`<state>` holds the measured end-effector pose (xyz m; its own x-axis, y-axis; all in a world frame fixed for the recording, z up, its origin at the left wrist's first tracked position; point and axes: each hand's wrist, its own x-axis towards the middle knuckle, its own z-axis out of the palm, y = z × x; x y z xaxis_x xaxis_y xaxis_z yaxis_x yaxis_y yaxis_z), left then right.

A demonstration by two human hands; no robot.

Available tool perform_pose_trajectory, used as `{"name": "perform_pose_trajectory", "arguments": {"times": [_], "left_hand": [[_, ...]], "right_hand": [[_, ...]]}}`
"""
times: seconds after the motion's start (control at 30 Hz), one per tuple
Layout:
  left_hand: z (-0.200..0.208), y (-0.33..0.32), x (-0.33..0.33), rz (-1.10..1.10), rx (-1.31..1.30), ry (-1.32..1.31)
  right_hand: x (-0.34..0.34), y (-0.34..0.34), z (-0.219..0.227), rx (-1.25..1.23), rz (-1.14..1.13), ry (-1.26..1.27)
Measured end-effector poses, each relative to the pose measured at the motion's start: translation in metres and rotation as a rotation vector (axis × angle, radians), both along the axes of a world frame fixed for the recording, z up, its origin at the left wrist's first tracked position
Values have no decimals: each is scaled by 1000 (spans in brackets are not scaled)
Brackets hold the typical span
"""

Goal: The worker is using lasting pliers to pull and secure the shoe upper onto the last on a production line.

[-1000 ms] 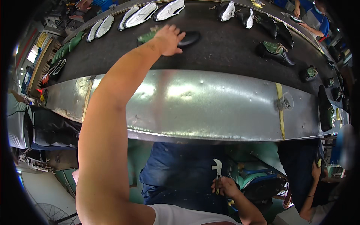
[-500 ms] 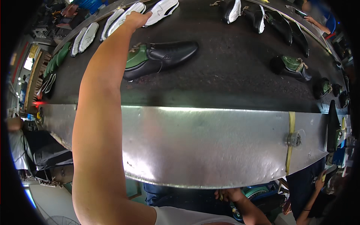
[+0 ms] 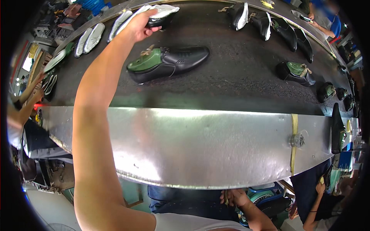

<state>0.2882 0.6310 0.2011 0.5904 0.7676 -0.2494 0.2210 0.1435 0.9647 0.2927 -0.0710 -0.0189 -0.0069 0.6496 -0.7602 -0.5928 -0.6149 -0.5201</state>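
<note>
My left arm stretches across to the far side. There my left hand [image 3: 139, 27] is closed on the heel end of a shoe sole [image 3: 166, 14], white inside with a black side, lifted and tilted. More white soles [image 3: 92, 38] lie in pairs to the left of it. Nearer to me a black shoe [image 3: 189, 58] on a green last rests on its own, toe to the right. Low in the view, past the metal ledge's front edge, my right hand [image 3: 237, 197] is curled round something small and yellowish that I cannot make out.
A dark belt [image 3: 231, 73] runs behind the metal ledge [image 3: 200, 146]. Several black shoes [image 3: 286, 34] stand at the far right, and a lone one [image 3: 296, 73] lies nearer. A clear cup [image 3: 299, 139] sits on the ledge. A co-worker's hands [image 3: 36, 86] are at the left.
My left hand has taken hold of the sole and raised and tilted it, so its black side shows. At the left, a co-worker's arms have come in. The right hand stays low.
</note>
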Motion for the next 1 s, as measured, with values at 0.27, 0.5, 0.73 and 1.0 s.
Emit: {"name": "perform_pose_trajectory", "arguments": {"times": [0.27, 0.5, 0.73, 1.0], "left_hand": [[-23, -291, -249, -211, -282, -677], [-66, -515, -337, -637, 86, -37], [-160, -607, -350, -772, 374, 584], [-165, -617, -336, -389, 333, 521]], "right_hand": [[-45, -54, -3, 102, 38, 17], [-82, -86, 22, 445, -141, -434], [-127, -98, 15, 248, 104, -1028], [-115, -96, 41, 275, 118, -1011]]}}
